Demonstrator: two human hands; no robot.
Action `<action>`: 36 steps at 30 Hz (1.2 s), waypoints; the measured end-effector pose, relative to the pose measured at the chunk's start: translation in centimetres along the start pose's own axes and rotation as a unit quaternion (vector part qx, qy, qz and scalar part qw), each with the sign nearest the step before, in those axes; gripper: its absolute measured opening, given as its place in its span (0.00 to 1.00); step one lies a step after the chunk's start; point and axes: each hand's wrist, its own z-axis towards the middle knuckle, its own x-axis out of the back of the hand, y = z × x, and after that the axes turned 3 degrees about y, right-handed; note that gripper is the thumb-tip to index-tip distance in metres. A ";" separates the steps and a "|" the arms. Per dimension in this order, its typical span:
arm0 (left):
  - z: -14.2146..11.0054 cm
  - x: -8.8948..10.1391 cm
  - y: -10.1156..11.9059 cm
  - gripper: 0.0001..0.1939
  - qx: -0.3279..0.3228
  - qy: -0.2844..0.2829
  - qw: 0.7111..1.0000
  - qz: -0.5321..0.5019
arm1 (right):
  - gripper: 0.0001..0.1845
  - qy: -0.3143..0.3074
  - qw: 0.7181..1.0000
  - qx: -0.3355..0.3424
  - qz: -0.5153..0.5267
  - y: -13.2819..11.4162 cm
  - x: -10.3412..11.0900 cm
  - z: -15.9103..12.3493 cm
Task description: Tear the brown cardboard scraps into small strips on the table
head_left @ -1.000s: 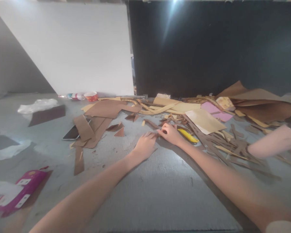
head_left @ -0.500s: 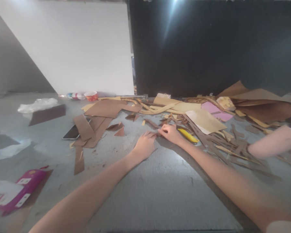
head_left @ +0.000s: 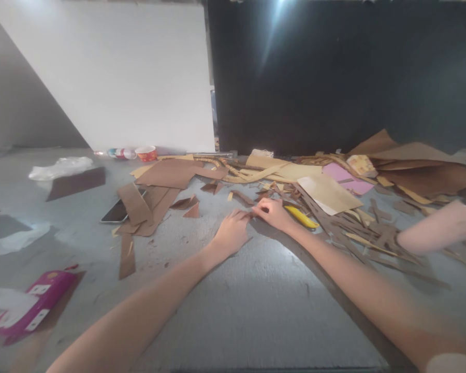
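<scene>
My left hand (head_left: pixel 232 233) rests palm down on the grey table, its fingers bent over a narrow brown strip (head_left: pixel 250 240) that mostly lies hidden beneath it. Close by, my right hand (head_left: pixel 274 213) is closed in a pinch, thumb and forefinger forming a loop. The fingertips of both hands nearly meet over a small dark brown bit, apparently part of that strip. Just right of my right hand lies a slim, bright yellow object (head_left: pixel 302 217) whose kind I cannot make out. Small brown scraps (head_left: pixel 212 187) are scattered beyond my fingers.
Brown sheets (head_left: pixel 166 173) partly cover a phone (head_left: pixel 116 211) on the left. A purple tissue pack (head_left: pixel 42 300) lies nearer. Heaped brown strips (head_left: pixel 376 235) fill the right side, where another person's forearm (head_left: pixel 438 228) reaches in. A red cup (head_left: pixel 146 153) stands at the back.
Hardly anything differs. My right hand's fingers have shifted very slightly to the left; my left hand stays in place.
</scene>
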 end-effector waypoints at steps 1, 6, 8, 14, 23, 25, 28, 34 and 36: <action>0.0 0.0 0.0 0.24 0.001 0.002 1.000 0.000 | 0.26 0.001 1.000 0.002 0.003 0.0 0.0 0.0; -0.1 0.2 0.3 0.23 0.009 0.002 1.000 0.007 | 0.24 -0.002 1.000 0.014 0.001 -0.1 -0.1 -0.1; -0.1 0.4 0.5 0.23 0.010 -0.002 1.000 0.010 | 0.21 -0.004 1.000 0.022 -0.001 -0.3 0.0 -0.1; 0.0 0.4 0.5 0.23 0.005 -0.018 1.000 0.024 | 0.12 -0.016 0.998 0.063 -0.013 -0.5 0.2 -0.2; 0.0 0.4 0.7 0.19 -0.008 -0.016 0.999 0.045 | 0.10 -0.007 0.998 0.013 -0.057 0.3 -0.6 -0.1; 0.0 0.3 0.6 0.20 -0.013 -0.011 0.999 0.041 | 0.08 -0.003 0.998 0.015 -0.065 0.4 -0.8 0.0; 0.0 0.1 0.4 0.21 -0.018 -0.009 0.999 0.037 | 0.07 0.009 0.998 0.020 -0.061 0.3 -0.9 -0.1; 0.1 -0.1 0.1 0.19 -0.021 -0.018 0.999 0.045 | 0.08 0.030 0.992 0.091 -0.081 -0.1 -0.5 -0.5; 0.2 -0.2 0.1 0.17 -0.020 -0.014 0.999 0.039 | 0.09 0.028 0.987 0.127 -0.092 -0.2 -0.3 -0.5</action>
